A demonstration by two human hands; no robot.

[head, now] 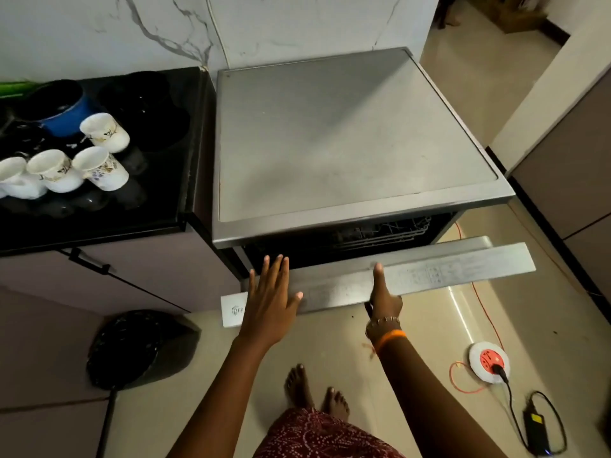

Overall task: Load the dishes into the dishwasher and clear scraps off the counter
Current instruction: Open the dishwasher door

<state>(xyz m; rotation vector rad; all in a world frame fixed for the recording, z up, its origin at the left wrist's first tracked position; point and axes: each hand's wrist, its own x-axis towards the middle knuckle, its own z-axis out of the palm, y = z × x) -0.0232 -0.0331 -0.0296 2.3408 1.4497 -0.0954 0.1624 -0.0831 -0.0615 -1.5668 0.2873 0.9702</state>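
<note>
A home kitchen: black counter [139, 206] with cups [99, 166], steel dishwasher [347, 133], marble wall [132, 28].

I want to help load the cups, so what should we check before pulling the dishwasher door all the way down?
1. Right hand holds the door edge, thumb on top: ok.
2. Left hand free, fingers straight, above the door's left end: ok.
3. Door partly open, rack visible inside: ok.
4. Rack empty enough for cups: cannot tell, too dark.
5. Feet stand in front of the door, possibly in its path: not ok.
6. White cups wait on the black counter: ok.
</note>
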